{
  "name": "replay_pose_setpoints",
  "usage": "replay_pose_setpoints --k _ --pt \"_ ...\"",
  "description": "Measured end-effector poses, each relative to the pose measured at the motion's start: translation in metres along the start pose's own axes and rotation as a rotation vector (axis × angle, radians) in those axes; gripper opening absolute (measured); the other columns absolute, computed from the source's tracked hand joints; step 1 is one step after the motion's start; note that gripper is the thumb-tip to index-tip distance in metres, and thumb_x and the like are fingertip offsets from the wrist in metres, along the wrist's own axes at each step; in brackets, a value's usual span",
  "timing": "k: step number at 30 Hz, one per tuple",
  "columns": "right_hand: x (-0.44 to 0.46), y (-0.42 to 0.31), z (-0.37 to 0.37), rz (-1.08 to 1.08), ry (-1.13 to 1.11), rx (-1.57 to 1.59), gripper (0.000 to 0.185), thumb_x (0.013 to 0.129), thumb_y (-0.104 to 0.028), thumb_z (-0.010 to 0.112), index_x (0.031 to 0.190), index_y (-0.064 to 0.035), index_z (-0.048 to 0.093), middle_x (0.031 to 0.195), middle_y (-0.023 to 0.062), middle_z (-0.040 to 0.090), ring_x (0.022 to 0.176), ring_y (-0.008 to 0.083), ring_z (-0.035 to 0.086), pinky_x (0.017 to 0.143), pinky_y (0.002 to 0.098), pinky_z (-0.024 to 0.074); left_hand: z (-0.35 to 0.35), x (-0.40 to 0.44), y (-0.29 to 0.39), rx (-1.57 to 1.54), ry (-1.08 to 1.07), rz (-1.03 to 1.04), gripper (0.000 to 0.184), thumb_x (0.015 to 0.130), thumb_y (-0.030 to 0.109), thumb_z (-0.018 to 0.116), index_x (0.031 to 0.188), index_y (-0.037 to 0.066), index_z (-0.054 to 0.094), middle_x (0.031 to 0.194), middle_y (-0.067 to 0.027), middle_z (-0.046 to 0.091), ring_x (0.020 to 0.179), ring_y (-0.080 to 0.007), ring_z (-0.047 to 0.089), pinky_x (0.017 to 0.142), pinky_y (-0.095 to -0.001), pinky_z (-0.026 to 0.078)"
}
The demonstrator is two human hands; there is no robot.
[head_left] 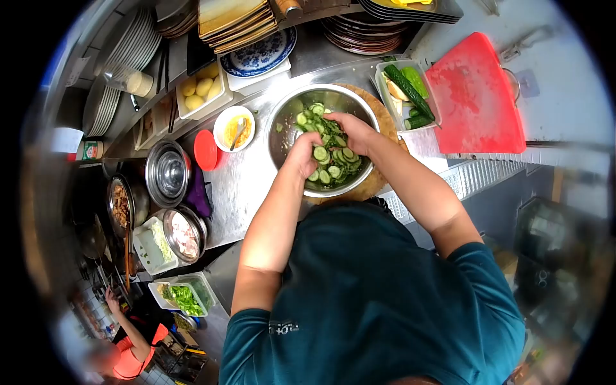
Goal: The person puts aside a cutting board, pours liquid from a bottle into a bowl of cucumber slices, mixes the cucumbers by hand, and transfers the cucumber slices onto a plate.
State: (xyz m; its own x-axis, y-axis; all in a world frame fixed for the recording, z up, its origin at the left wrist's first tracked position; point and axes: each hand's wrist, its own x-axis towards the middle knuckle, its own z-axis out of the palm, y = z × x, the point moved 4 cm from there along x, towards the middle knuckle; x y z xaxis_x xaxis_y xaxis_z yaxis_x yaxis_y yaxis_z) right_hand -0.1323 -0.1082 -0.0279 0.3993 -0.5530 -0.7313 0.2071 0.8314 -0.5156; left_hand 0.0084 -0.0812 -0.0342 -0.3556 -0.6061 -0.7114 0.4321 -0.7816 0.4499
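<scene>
A large steel mixing bowl (277, 131) stands on a round wooden board (383, 122), holding many sliced cucumbers (333, 154) with dark green skins. Both my hands are inside the bowl. From the left side, my left hand (304, 155) cups the slices, its fingertips hidden among them. My right hand (353, 131) grasps the heap from the upper right, its fingers partly buried in the slices. Left of the bowl sits a small white bowl (219, 131) of chopped yellowish food with a spoon (239, 131) in it.
Beside the small bowl lies a red lid (206, 150). A tub of whole cucumbers (410, 90) and a red cutting board (468, 96) are at the right. Potatoes (202, 88), stacked plates (234, 22) and steel bowls (168, 173) line the back and left. Another person (131, 353) works at lower left.
</scene>
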Motion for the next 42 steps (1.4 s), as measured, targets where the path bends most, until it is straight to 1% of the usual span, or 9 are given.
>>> replay_pose_setpoints --k 6,9,18,26,29,32,34,37,42 --pt "-0.066 -0.030 0.031 -0.215 0.094 -0.198 0.056 0.103 -0.045 0.057 0.146 -0.0102 0.055 0.145 0.0093 0.057 0.125 0.0220 0.060 0.102 0.0441 0.0505 0.014 -0.033 0.010 0.011 0.148 0.039 0.049 0.105 0.037 0.047 0.134 0.000 0.060 0.133 -0.0206 0.064 0.123 -0.0352 0.062 0.106 -0.0491 0.049" --pt "-0.077 -0.025 0.018 -0.252 0.217 -0.145 0.059 0.104 -0.049 0.053 0.151 -0.0120 0.050 0.155 0.0132 0.047 0.140 0.0280 0.047 0.110 0.0472 0.0435 -0.004 -0.036 0.041 1.110 0.302 0.235 0.055 0.105 0.039 0.052 0.140 -0.003 0.054 0.140 -0.0215 0.060 0.129 -0.0344 0.059 0.108 -0.0460 0.048" --pt "-0.027 0.044 0.011 0.041 0.249 0.273 0.063 0.104 -0.056 0.045 0.152 -0.0144 0.046 0.156 0.0136 0.044 0.140 0.0321 0.043 0.115 0.0628 0.0313 -0.016 -0.026 -0.004 0.204 0.272 -0.034 0.061 0.106 0.052 0.039 0.150 0.011 0.050 0.147 -0.0139 0.057 0.130 -0.0317 0.058 0.103 -0.0630 0.044" --pt "-0.039 -0.002 0.009 -0.055 0.026 0.483 0.077 0.102 -0.053 0.053 0.157 -0.0034 0.032 0.152 0.0181 0.047 0.138 0.0376 0.046 0.116 0.0613 0.0337 -0.003 -0.039 0.010 -0.176 -0.091 0.053 0.075 0.105 0.056 0.042 0.151 -0.004 0.039 0.149 -0.0225 0.052 0.135 -0.0399 0.054 0.109 -0.0636 0.044" --pt "-0.059 -0.022 0.009 -0.133 0.144 0.301 0.076 0.103 -0.055 0.050 0.158 -0.0062 0.033 0.157 0.0186 0.040 0.146 0.0365 0.036 0.119 0.0629 0.0242 0.012 -0.052 0.034 0.144 0.193 0.159 0.077 0.105 0.055 0.046 0.151 -0.006 0.041 0.147 -0.0222 0.054 0.135 -0.0388 0.054 0.112 -0.0514 0.044" --pt "-0.060 -0.018 0.009 -0.211 0.295 0.098 0.071 0.105 -0.057 0.042 0.159 -0.0120 0.036 0.165 0.0156 0.032 0.152 0.0359 0.025 0.121 0.0647 0.0148 0.003 -0.028 0.072 1.263 0.383 0.711 0.072 0.103 0.049 0.053 0.153 -0.002 0.045 0.153 -0.0323 0.046 0.143 -0.0495 0.041 0.120 -0.0429 0.034" --pt "-0.060 -0.002 0.020 -0.080 0.251 0.203 0.069 0.106 -0.057 0.038 0.161 -0.0157 0.035 0.170 0.0128 0.026 0.156 0.0361 0.019 0.122 0.0668 0.0106 0.004 -0.009 0.070 1.480 0.363 0.663 0.072 0.102 0.050 0.052 0.155 0.002 0.044 0.155 -0.0325 0.044 0.144 -0.0513 0.039 0.121 -0.0458 0.032" --pt "-0.080 0.013 0.039 0.016 0.337 0.338 0.059 0.109 -0.051 0.032 0.152 -0.0121 0.046 0.149 0.0148 0.053 0.136 0.0334 0.048 0.109 0.0586 0.0405 -0.002 0.009 0.044 1.606 0.412 0.391 0.078 0.100 0.063 0.048 0.157 0.009 0.044 0.162 -0.0304 0.034 0.146 -0.0460 0.038 0.124 -0.0504 0.026" --pt "-0.042 0.048 0.026 -0.006 0.325 0.517 0.060 0.105 -0.055 0.041 0.154 -0.0203 0.044 0.154 0.0085 0.046 0.143 0.0349 0.040 0.115 0.0688 0.0271 -0.015 0.014 0.010 1.386 0.383 0.138 0.076 0.102 0.059 0.050 0.156 0.006 0.044 0.151 -0.0254 0.050 0.142 -0.0391 0.046 0.120 -0.0488 0.033"
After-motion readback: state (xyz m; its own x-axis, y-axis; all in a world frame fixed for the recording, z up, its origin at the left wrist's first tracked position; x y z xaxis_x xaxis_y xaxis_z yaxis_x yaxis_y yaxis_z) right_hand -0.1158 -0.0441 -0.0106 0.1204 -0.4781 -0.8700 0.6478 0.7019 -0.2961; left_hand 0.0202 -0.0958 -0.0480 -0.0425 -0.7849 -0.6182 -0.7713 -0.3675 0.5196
